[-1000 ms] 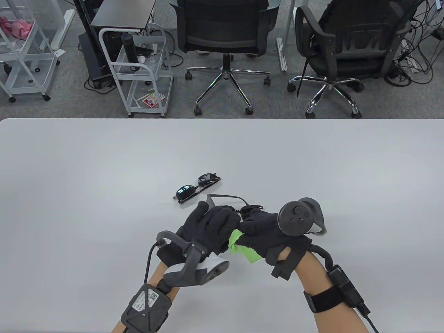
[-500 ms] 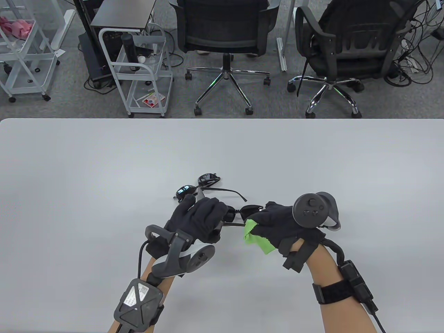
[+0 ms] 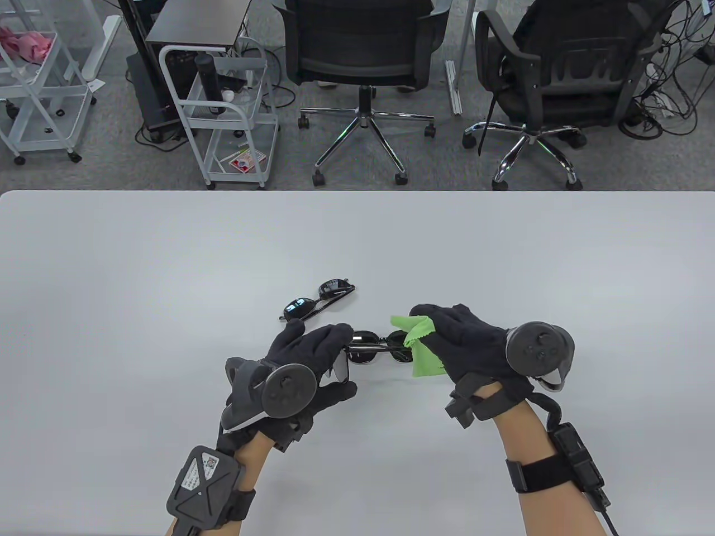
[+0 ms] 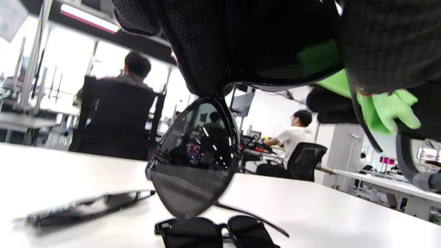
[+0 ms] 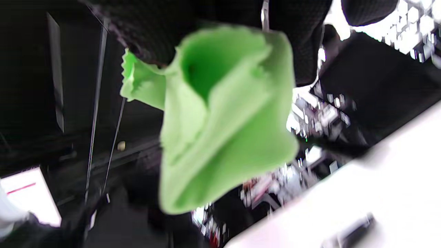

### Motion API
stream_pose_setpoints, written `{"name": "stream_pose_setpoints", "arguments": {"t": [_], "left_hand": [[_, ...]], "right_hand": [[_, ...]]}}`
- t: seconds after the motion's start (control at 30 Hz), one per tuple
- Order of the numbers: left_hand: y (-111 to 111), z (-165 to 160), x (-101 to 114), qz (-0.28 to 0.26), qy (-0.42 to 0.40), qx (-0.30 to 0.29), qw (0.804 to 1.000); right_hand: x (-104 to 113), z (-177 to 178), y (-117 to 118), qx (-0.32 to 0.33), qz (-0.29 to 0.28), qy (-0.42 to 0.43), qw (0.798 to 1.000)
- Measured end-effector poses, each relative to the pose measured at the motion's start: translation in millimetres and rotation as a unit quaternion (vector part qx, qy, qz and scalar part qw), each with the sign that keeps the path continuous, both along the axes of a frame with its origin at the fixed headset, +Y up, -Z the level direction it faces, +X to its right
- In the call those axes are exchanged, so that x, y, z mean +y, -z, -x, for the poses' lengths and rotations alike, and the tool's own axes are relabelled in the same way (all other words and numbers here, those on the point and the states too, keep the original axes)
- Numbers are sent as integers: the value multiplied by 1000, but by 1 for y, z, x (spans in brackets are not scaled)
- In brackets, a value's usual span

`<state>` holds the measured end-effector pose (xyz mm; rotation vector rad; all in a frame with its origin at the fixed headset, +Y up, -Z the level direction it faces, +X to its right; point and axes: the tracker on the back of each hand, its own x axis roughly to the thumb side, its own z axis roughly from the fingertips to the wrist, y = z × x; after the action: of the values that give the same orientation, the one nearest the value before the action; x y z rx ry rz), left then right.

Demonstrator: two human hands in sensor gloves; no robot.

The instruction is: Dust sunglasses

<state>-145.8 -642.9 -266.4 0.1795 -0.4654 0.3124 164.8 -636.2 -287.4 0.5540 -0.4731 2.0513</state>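
My left hand (image 3: 327, 349) grips a pair of dark sunglasses (image 3: 371, 347) at its left end and holds it just above the table. Its dark lens fills the middle of the left wrist view (image 4: 196, 162). My right hand (image 3: 433, 329) holds a green cloth (image 3: 420, 349) pinched over the right lens of that pair. The cloth also shows in the left wrist view (image 4: 382, 106) and hangs folded in the right wrist view (image 5: 224, 117). A second pair of black sunglasses (image 3: 317, 301) lies folded on the table just beyond my left hand, also seen in the left wrist view (image 4: 220, 232).
The white table (image 3: 167, 268) runs the full width of the view. Two black office chairs (image 3: 363, 56) and white wire carts (image 3: 229, 111) stand on the floor beyond the far edge.
Both hands have turned and spread apart. The left hand rolled palm down and moved left with the sunglasses; the right hand moved right and away, the cloth now folded over the right lens.
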Motion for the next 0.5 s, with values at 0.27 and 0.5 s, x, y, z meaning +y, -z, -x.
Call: {"name": "stream_pose_setpoints", "arguments": {"t": [0.27,0.5], "left_hand": [[12,29,-16,148,-171,147,963],[17,44,-28,221,-281,160,920]], "right_hand": [[18,47,-26,17,-106,-142,984],[-9,94,-35,45,-119,-330,935]]}}
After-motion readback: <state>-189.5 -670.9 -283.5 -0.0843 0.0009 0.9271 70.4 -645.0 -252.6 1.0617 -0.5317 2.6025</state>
